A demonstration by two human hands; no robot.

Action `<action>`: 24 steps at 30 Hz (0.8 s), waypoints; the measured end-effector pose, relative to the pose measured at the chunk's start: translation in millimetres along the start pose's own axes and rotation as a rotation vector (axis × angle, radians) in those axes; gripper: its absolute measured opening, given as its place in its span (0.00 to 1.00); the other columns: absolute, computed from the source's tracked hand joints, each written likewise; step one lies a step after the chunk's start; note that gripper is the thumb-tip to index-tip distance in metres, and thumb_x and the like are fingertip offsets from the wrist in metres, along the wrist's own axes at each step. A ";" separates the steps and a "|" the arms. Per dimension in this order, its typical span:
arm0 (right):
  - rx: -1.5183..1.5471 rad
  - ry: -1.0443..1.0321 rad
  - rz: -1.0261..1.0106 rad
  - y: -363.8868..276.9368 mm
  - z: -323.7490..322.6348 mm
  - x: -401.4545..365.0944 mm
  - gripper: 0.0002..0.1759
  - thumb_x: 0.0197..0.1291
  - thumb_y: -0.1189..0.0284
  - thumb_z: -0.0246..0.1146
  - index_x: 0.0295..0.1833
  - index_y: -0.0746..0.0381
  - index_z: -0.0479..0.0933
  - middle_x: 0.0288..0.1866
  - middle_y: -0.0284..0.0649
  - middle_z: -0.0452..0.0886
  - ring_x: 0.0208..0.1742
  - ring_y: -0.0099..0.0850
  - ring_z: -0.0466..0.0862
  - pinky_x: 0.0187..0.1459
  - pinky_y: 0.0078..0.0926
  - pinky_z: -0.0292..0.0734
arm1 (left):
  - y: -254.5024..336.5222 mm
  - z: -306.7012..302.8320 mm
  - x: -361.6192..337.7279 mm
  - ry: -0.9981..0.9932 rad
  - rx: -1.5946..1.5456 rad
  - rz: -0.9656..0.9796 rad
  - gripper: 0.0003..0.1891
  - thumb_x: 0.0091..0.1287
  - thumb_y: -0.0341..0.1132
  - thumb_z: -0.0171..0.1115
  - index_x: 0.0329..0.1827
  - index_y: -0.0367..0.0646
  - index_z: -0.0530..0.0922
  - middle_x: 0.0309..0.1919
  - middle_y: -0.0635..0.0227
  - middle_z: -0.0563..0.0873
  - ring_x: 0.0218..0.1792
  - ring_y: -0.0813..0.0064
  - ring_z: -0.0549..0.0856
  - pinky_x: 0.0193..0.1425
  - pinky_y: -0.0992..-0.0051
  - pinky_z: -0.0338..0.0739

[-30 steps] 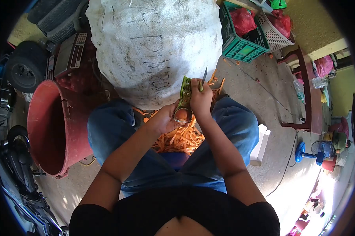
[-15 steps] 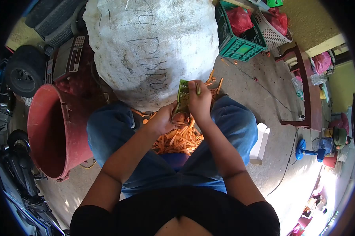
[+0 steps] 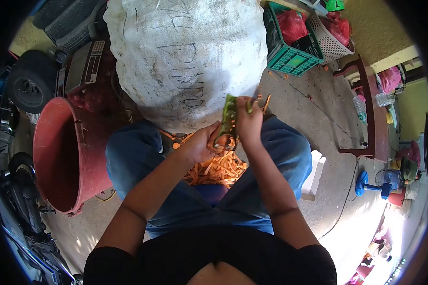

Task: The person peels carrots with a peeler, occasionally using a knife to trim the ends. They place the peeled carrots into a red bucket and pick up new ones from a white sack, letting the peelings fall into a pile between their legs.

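My left hand is closed around the lower end of a long, flat green piece with rows of pale spots. I cannot make out whether it is a pod or a slotted tool. A rounded orange-brown shape shows at its lower end, partly hidden by my fingers. At its upper right edge my right hand is closed on it, and a small green bit pokes out between the fingers. Below my hands, between the knees, lies a heap of orange strips in a dark blue container.
A large white woven sack stands in front of my knees. To the left are a red tub, a scale and a motorcycle. At right are a green crate, a white box and a blue fan.
Both hands and the green spotted piece have shifted slightly to the right. The piece is tilted and turned differently, and the view has moved a little.
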State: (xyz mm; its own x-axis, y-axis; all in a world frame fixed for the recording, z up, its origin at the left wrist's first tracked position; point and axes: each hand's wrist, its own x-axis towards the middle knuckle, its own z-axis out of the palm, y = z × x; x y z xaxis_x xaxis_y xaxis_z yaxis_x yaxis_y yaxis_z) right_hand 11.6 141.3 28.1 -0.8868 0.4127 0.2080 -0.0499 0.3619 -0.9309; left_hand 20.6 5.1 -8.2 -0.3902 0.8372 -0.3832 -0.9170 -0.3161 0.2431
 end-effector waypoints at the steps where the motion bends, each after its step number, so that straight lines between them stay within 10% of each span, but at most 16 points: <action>1: 0.002 0.003 0.003 1.1 2.6 -0.9 0.14 0.56 0.68 0.52 0.30 0.70 0.73 0.18 0.44 0.74 0.19 0.30 0.72 0.24 0.25 0.66 | -0.7 8.9 -3.4 0.039 0.015 0.036 0.19 0.66 0.46 0.35 0.46 0.42 0.67 0.33 0.65 0.76 0.32 0.72 0.77 0.32 0.70 0.73; 10: 0.046 0.376 0.179 43.6 -27.5 55.2 0.14 0.56 0.69 0.52 0.25 0.69 0.71 0.13 0.39 0.70 0.16 0.25 0.67 0.20 0.24 0.63 | -2.7 27.9 -4.9 0.192 0.234 0.053 0.20 0.66 0.48 0.33 0.42 0.43 0.68 0.26 0.64 0.75 0.26 0.73 0.74 0.30 0.75 0.70; 14: 0.127 -0.084 0.161 0.8 -8.0 8.5 0.13 0.57 0.68 0.52 0.29 0.68 0.72 0.16 0.36 0.72 0.18 0.22 0.68 0.20 0.21 0.63 | -1.4 15.2 2.3 0.203 0.133 0.135 0.20 0.66 0.49 0.35 0.43 0.41 0.68 0.28 0.64 0.75 0.26 0.74 0.75 0.28 0.74 0.70; 17: 0.008 0.041 -0.109 6.6 9.8 -3.4 0.13 0.57 0.68 0.52 0.30 0.68 0.73 0.17 0.39 0.72 0.18 0.23 0.69 0.20 0.23 0.64 | -2.7 21.6 -2.7 0.196 0.111 0.166 0.20 0.65 0.49 0.37 0.43 0.42 0.68 0.31 0.65 0.75 0.27 0.74 0.76 0.27 0.73 0.71; 24: 0.096 0.415 0.250 55.6 -26.3 58.6 0.15 0.56 0.69 0.52 0.25 0.70 0.71 0.14 0.37 0.69 0.16 0.23 0.66 0.20 0.25 0.62 | -10.7 24.9 0.8 0.211 0.317 0.190 0.19 0.66 0.47 0.37 0.45 0.42 0.67 0.33 0.65 0.75 0.30 0.73 0.77 0.29 0.72 0.73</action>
State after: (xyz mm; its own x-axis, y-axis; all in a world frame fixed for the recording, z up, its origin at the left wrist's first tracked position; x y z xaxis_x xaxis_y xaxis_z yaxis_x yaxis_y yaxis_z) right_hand -31.1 207.6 -3.5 -0.6202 0.7823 0.0583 0.0821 0.1386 -0.9869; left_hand 32.1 20.3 11.1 -0.5884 0.6574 -0.4708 -0.7693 -0.2758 0.5763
